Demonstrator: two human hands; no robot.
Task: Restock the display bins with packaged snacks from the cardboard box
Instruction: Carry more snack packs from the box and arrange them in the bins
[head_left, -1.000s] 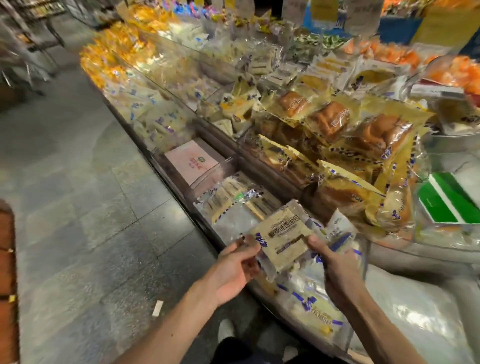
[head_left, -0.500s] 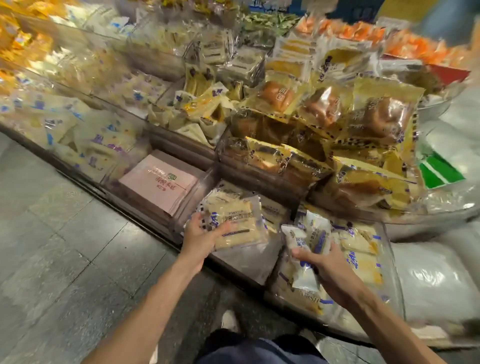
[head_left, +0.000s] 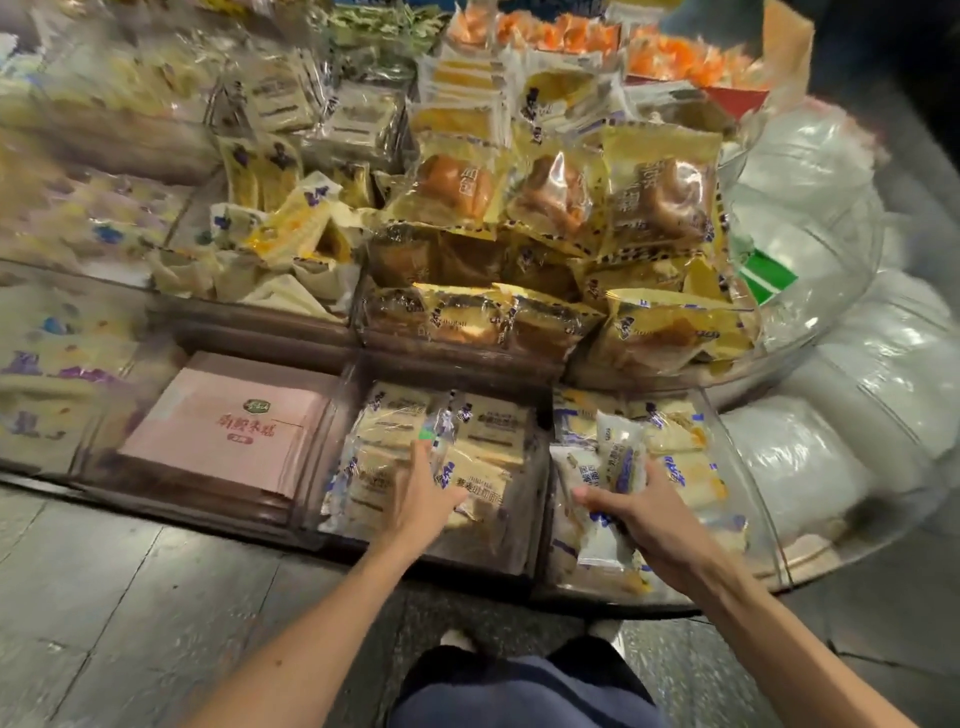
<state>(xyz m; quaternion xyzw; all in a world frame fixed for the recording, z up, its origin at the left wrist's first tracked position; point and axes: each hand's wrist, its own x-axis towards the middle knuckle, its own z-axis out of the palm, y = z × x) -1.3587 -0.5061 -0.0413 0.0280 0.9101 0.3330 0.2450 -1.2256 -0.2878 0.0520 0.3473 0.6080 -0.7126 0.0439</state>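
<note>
My left hand (head_left: 423, 491) lies with straight fingers on the pale snack packets (head_left: 483, 431) in the clear middle front bin (head_left: 524, 551). My right hand (head_left: 641, 512) grips a white and blue snack packet (head_left: 618, 467) over the right front bin (head_left: 763, 525), which holds similar blue and yellow packets. No cardboard box is in view.
A pink flat box (head_left: 228, 431) lies in the bin to the left. Yellow bread packets (head_left: 566, 192) fill the tier behind. White plastic sacks (head_left: 831, 415) bulge at the right. Grey floor tiles (head_left: 104, 597) run along the counter front; my legs stand below.
My left hand carried the pale packet left and laid it in the middle bin, where it now rests flat. My right hand picked up a white and blue packet. The camera moved closer.
</note>
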